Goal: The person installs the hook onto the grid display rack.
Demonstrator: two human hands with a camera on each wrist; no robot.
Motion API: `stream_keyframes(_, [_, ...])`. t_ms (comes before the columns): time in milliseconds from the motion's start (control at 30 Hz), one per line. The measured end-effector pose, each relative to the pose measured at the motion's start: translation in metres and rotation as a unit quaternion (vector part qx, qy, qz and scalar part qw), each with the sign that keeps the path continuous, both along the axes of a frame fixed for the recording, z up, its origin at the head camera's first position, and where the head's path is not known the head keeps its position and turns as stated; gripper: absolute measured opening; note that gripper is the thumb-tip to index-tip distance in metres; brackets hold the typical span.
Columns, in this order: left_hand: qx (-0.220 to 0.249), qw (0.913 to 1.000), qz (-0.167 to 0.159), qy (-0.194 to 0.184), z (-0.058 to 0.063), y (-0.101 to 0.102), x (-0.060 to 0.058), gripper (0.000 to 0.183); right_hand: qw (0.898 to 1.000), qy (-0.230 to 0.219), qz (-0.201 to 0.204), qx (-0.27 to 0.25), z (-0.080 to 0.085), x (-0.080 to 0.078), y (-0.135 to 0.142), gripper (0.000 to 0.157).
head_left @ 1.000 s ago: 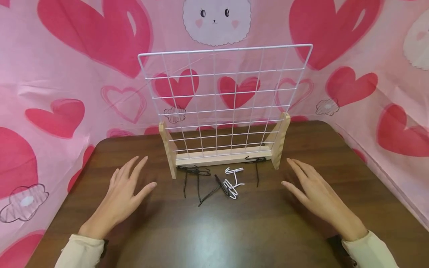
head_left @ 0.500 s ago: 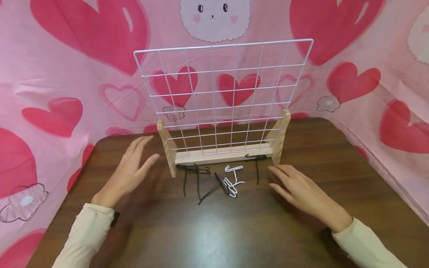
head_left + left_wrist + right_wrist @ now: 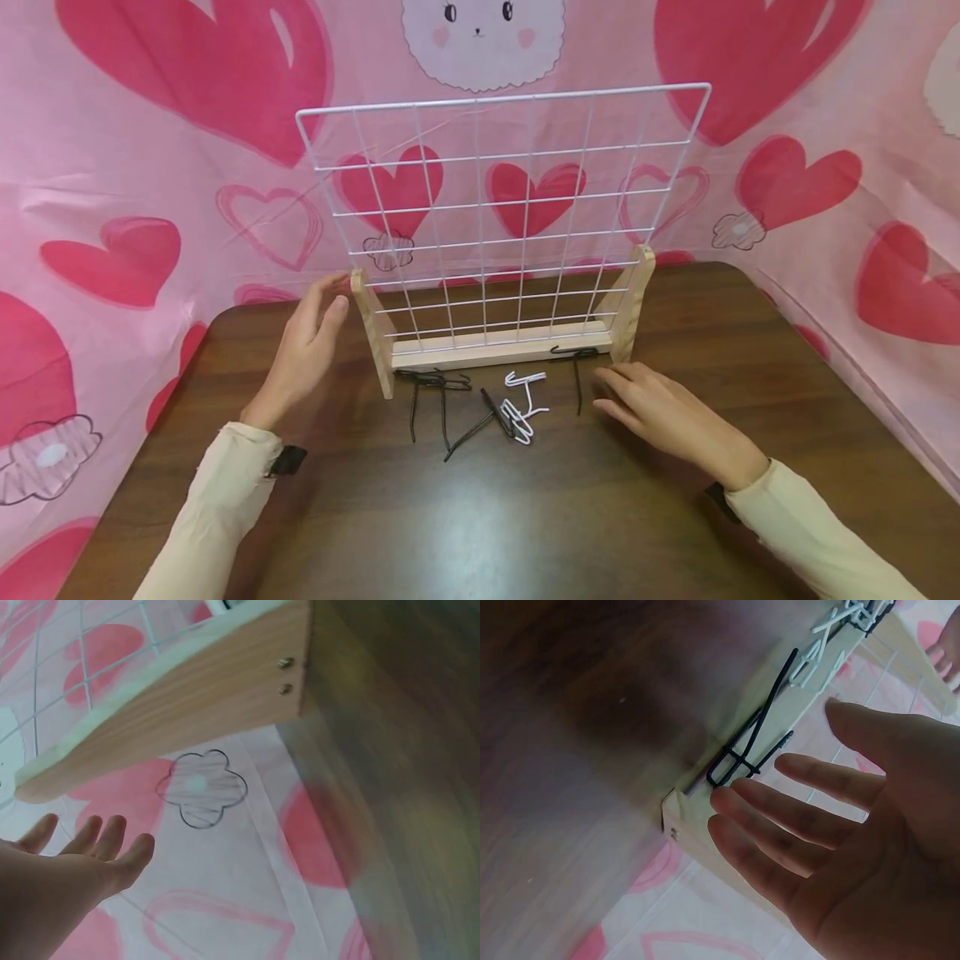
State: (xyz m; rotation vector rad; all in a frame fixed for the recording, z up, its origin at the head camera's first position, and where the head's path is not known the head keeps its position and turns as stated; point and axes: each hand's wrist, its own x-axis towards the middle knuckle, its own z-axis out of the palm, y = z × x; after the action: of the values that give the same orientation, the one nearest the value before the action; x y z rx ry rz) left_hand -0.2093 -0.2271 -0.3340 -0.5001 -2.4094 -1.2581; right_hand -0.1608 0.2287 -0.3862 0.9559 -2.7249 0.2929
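Plainly, both hands [image 3: 300, 350] [image 3: 667, 417] flank the wire grid [image 3: 527, 201] and hooks [image 3: 514, 420].

- L hand [image 3: 303, 354] is farther fwd than 1 s ago, fingertips now just beside the top of the L wooden upright [image 3: 372, 337].
- R hand [image 3: 671, 417] is farther in twd the ctr, fingertips now just beside the R-most black hook [image 3: 577, 383].
- More of both cream sleeves [image 3: 210, 512] shows, plus more of the dk wristband [image 3: 288, 460] on L.
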Motion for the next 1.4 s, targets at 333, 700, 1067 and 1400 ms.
stream_keyframes(333, [0.077, 0.9967, -0.022, -0.011, 0.015, 0.022, -0.023, 0.044, 0.999, -0.001, 0.039, 0.013, -0.007, -0.010, -0.015, 0.036])
stream_keyframes(700, [0.158, 0.9854, -0.064, 0.009, 0.015, 0.043, -0.038, 0.042, 0.999, -0.014, 0.044, 0.020, -0.007, -0.017, -0.023, 0.029])
stream_keyframes(1067, [0.155, 0.9863, -0.056, -0.014, 0.005, 0.038, -0.043, 0.045, 0.998, -0.025, 0.031, 0.042, -0.009, -0.022, -0.029, 0.037])
stream_keyframes(1400, [0.174, 0.9810, -0.085, -0.013, -0.001, 0.035, -0.046, 0.043, 0.999, -0.011, 0.031, 0.040, -0.009, -0.026, -0.028, 0.035])
